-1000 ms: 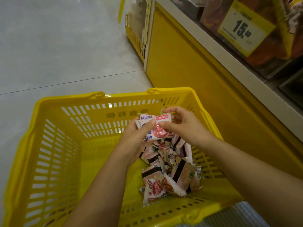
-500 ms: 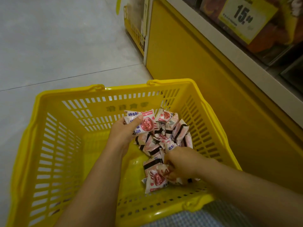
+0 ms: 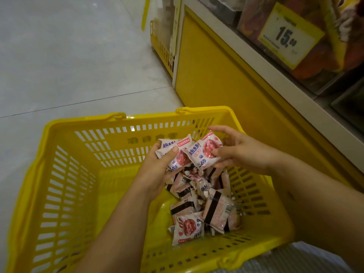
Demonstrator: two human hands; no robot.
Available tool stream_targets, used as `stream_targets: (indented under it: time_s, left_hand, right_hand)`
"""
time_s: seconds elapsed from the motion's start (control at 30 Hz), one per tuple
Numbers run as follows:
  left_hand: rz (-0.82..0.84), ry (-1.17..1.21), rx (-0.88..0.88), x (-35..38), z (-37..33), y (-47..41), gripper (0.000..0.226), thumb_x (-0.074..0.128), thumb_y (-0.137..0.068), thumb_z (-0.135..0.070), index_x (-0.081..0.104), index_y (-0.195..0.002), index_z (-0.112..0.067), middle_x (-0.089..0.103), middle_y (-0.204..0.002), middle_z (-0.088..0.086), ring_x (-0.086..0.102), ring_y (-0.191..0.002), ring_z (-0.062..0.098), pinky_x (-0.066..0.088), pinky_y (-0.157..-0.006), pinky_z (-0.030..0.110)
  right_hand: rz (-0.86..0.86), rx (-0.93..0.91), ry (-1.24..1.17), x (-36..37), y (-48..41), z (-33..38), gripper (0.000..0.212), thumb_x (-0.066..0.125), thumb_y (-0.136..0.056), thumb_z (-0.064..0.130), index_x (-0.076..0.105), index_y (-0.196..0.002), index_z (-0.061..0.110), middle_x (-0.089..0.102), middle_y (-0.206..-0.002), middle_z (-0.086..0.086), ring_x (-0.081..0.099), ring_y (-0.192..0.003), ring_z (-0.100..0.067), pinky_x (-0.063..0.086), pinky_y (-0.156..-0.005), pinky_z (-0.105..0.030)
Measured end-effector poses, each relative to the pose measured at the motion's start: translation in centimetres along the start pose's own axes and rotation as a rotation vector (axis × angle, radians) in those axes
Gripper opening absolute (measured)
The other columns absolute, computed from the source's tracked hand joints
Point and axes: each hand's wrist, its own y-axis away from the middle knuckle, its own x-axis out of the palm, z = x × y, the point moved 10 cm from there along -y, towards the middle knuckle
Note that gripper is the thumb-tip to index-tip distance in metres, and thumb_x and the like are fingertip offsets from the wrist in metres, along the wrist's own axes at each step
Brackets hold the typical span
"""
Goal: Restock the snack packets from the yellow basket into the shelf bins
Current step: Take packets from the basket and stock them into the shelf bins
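Note:
The yellow basket (image 3: pixel 65 174) stands on the floor below me, with a heap of several pink-and-white snack packets (image 3: pixel 204 205) in its right half. My left hand (image 3: pixel 157 170) grips a small stack of snack packets (image 3: pixel 173 152) above the heap, thumb on top. My right hand (image 3: pixel 234 148) pinches one more packet (image 3: pixel 204 152) by its right edge and holds it against that stack. The shelf bins (image 3: pixel 307 48) are at the upper right, behind a clear front.
A yellow shelf base panel (image 3: pixel 222 85) rises close behind the basket's right side, with a white shelf ledge (image 3: pixel 275 75) above it. A yellow price tag reading 15 (image 3: pixel 287 36) hangs on the bin front. Grey tiled floor (image 3: pixel 69 56) stretches to the left.
My right hand has come up out of the heap at the basket's near side with a packet and brought it against the stack in my left hand.

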Motion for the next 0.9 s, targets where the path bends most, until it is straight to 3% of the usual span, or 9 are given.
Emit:
stream_targets:
  time_s: [0.1, 0.2, 0.27, 0.33, 0.4, 0.53, 0.63, 0.73, 0.9]
  left_hand:
    - [0.085, 0.093, -0.035, 1.2, 0.0, 0.4, 0.061, 0.064, -0.083, -0.033, 0.044, -0.137, -0.014, 0.071, -0.112, 0.007, 0.069, -0.101, 0.019, 0.059, -0.078, 0.037]
    - [0.160, 0.044, -0.009, 2.2, -0.3, 0.8, 0.072, 0.071, -0.067, -0.042, 0.050, -0.130, -0.014, 0.072, -0.110, 0.007, 0.069, -0.101, 0.018, 0.057, -0.078, 0.031]
    - [0.169, -0.055, 0.042, 2.3, -0.5, 0.7, 0.068, 0.073, -0.068, -0.035, 0.050, -0.129, -0.015, 0.070, -0.114, 0.007, 0.067, -0.106, 0.020, 0.053, -0.088, 0.036]
    - [0.106, -0.111, 0.092, 1.6, -0.8, 0.4, 0.068, 0.074, -0.067, -0.031, 0.051, -0.128, -0.016, 0.071, -0.112, 0.007, 0.068, -0.104, 0.020, 0.053, -0.089, 0.037]
    - [0.024, -0.125, 0.122, 0.4, -1.2, 0.1, 0.069, 0.075, -0.065, -0.031, 0.051, -0.127, -0.017, 0.071, -0.110, 0.006, 0.069, -0.101, 0.018, 0.056, -0.084, 0.034]
    - [-0.047, -0.135, 0.133, -1.3, -1.4, -0.5, 0.052, 0.073, -0.075, -0.027, 0.054, -0.122, -0.019, 0.073, -0.106, 0.002, 0.070, -0.099, 0.016, 0.056, -0.076, 0.028]
    - [-0.078, -0.143, 0.109, -2.0, -0.7, -0.7, 0.045, 0.071, -0.082, -0.021, 0.053, -0.123, -0.018, 0.072, -0.108, 0.004, 0.069, -0.101, 0.017, 0.057, -0.080, 0.030]
    - [-0.082, -0.163, 0.087, -2.1, -0.3, -0.9, 0.052, 0.072, -0.082, -0.022, 0.050, -0.130, -0.018, 0.070, -0.111, 0.005, 0.067, -0.104, 0.018, 0.056, -0.077, 0.027]
    - [-0.105, -0.158, 0.079, -2.3, -0.2, -1.1, 0.058, 0.072, -0.083, -0.021, 0.047, -0.135, -0.016, 0.070, -0.111, 0.005, 0.067, -0.103, 0.017, 0.057, -0.077, 0.027]
  right_hand:
    - [-0.035, -0.067, -0.050, 0.9, -0.1, 0.0, 0.058, 0.063, -0.084, -0.006, 0.046, -0.130, 0.026, 0.058, -0.116, -0.016, 0.069, -0.097, -0.029, 0.060, -0.075, -0.040]
    - [-0.159, -0.192, 0.155, 1.4, -0.5, 0.8, 0.057, 0.072, -0.081, 0.005, 0.046, -0.127, 0.025, 0.065, -0.106, -0.013, 0.071, -0.092, -0.024, 0.059, -0.080, -0.044]
    - [-0.175, -0.248, 0.210, 1.6, -0.7, 1.0, 0.058, 0.075, -0.079, 0.015, 0.047, -0.128, 0.029, 0.067, -0.103, -0.007, 0.070, -0.091, -0.019, 0.058, -0.082, -0.039]
    - [-0.180, -0.240, 0.263, 1.1, -0.9, 0.6, 0.057, 0.073, -0.080, 0.027, 0.047, -0.130, 0.031, 0.067, -0.103, 0.001, 0.068, -0.092, -0.011, 0.057, -0.082, -0.030]
    - [-0.157, -0.168, 0.490, 0.5, -0.8, -0.6, 0.049, 0.069, -0.084, 0.035, 0.049, -0.128, 0.030, 0.065, -0.102, 0.007, 0.065, -0.092, -0.006, 0.054, -0.083, -0.025]
    - [0.154, 0.153, 1.147, 2.1, -0.4, -7.2, 0.045, 0.066, -0.088, 0.031, 0.052, -0.128, 0.018, 0.062, -0.117, -0.002, 0.060, -0.103, -0.015, 0.053, -0.089, -0.031]
    - [0.216, 0.199, 1.424, 3.0, -0.2, -9.5, 0.028, 0.072, -0.083, 0.028, 0.057, -0.104, 0.017, 0.059, -0.099, -0.001, 0.057, -0.085, -0.017, 0.051, -0.069, -0.028]
    - [0.210, 0.169, 1.449, 3.0, -0.3, -9.4, 0.022, 0.071, -0.084, 0.022, 0.050, -0.078, 0.018, 0.048, -0.074, 0.002, 0.043, -0.061, -0.011, 0.036, -0.051, -0.022]
    - [0.267, 0.099, 1.326, 2.5, -0.1, -6.5, 0.019, 0.067, -0.088, 0.022, 0.053, -0.074, 0.020, 0.051, -0.074, 0.004, 0.045, -0.064, -0.008, 0.036, -0.055, -0.019]
